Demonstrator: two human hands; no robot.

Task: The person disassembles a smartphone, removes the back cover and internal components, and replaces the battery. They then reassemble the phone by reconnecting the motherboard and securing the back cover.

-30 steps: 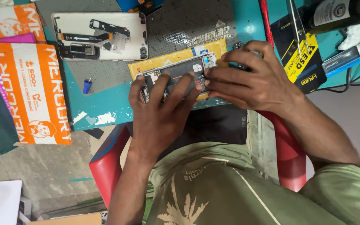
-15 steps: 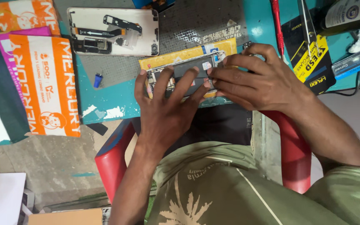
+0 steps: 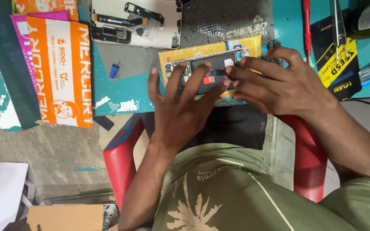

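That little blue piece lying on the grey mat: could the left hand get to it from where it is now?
Probably yes. The little blue piece lies by itself on the grey mat, apart from the left hand, which rests on the opened phone. Nothing stands between them, though the hand would have to leave the phone.

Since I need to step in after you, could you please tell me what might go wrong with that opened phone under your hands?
Three risks, judged from this view:
1. The opened phone lies near the table edge, under the left hand and right hand; a slip might push it off.
2. Several fingertips press on exposed internals, which might get damaged.
3. The small blue part lies loose on the mat and could roll away.
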